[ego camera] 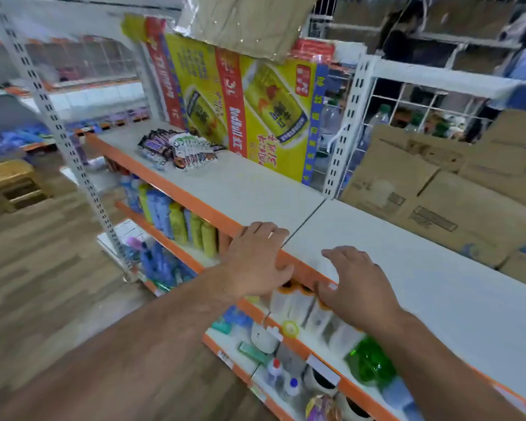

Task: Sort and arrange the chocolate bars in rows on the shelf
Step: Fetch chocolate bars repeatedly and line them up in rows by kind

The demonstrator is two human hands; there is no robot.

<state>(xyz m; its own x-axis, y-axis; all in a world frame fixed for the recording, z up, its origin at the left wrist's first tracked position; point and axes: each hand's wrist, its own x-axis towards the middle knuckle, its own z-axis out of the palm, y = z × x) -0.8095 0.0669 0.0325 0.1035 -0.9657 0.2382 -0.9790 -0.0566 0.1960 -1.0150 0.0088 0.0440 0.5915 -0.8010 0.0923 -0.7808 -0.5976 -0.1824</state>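
Choc bars (179, 147) sit well apart, up-left along the shelf (255, 189). L hand (255, 259) is nearer, R hand (356, 284) beside it. Both empty, fingers loosely spread at front edge.

place: shop | evidence: metal shelving (243, 189) with stocked bottles (176, 220), drink poster (249, 107), cardboard boxes (438, 183)

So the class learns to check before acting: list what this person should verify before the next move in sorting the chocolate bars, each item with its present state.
1. Hands free: left hand and right hand hold nothing: ok.
2. Chocolate bars in rows: not ok, bunched in one cluster.
3. Cluster near the hands: not ok, far along the shelf.
4. Bare shelf beside the cluster: ok.
5. Number of bar kinds: cannot tell, blurred.
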